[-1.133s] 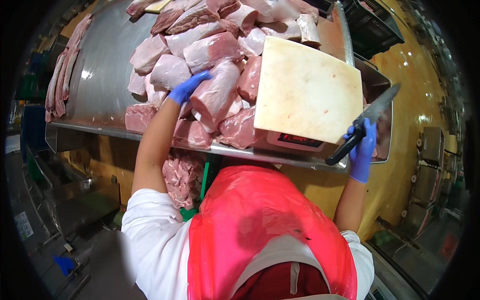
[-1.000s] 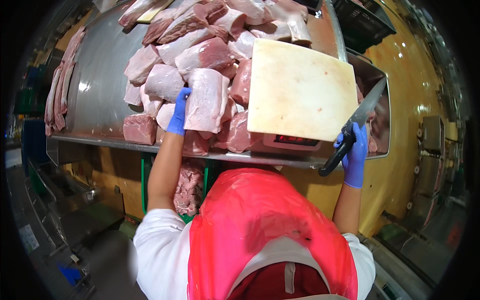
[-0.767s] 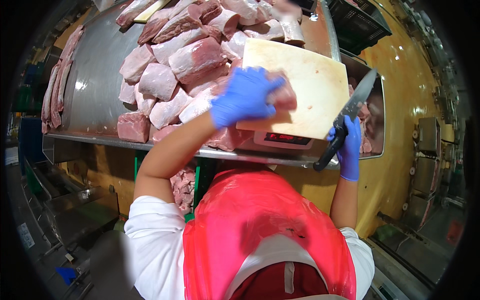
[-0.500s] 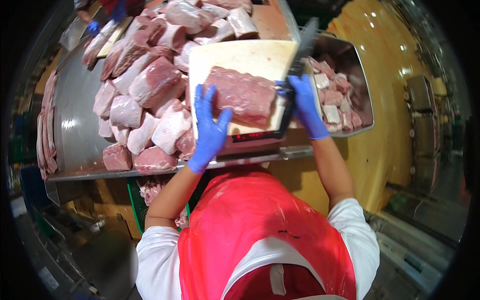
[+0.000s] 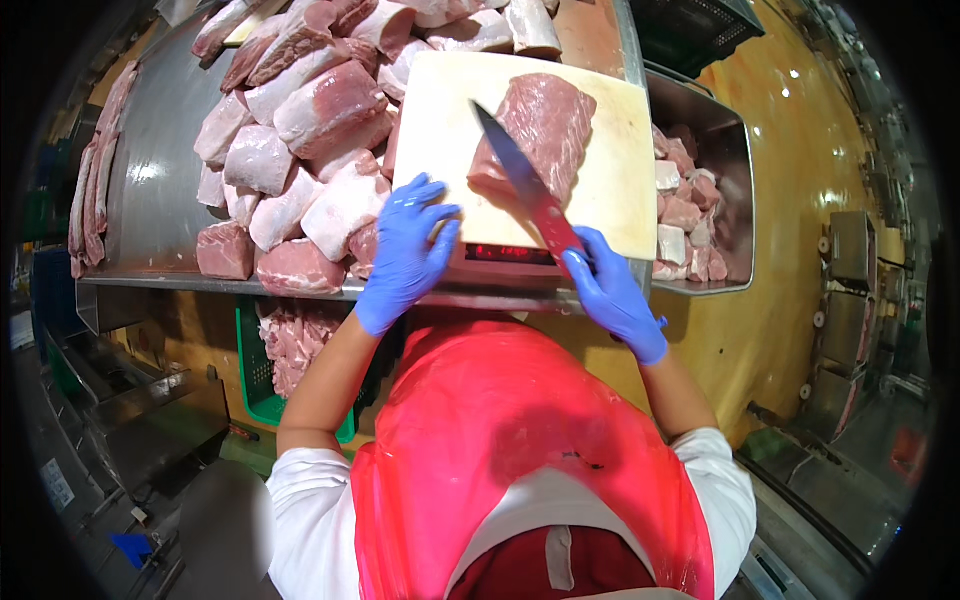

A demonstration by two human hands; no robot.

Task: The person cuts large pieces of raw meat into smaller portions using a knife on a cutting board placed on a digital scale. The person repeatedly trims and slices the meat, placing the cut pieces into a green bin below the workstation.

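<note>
My right hand (image 5: 610, 292), in a blue glove, grips a large knife (image 5: 512, 158) by its handle. The blade points up and to the left, passing over the near left part of a boneless pork slab (image 5: 556, 122). Whether it touches the meat I cannot tell. The slab lies at the right of a white cutting board (image 5: 430, 110), which rests on a scale with a red-lit display (image 5: 508, 253). At the board's near left corner my left hand (image 5: 408, 250), also gloved blue, is open with nothing in it.
Many pork chunks (image 5: 330, 110) are heaped left of the board on a steel table (image 5: 150, 190). A metal bin (image 5: 750, 210) of cut pieces stands at the right. Below the table edge is a green basket (image 5: 250, 370) of meat; a dark crate (image 5: 690, 35) sits at far right.
The pork slab has turned and shifted up and right on the board. My left hand has come off it. The knife has swung from pointing up and right to pointing up and left.
</note>
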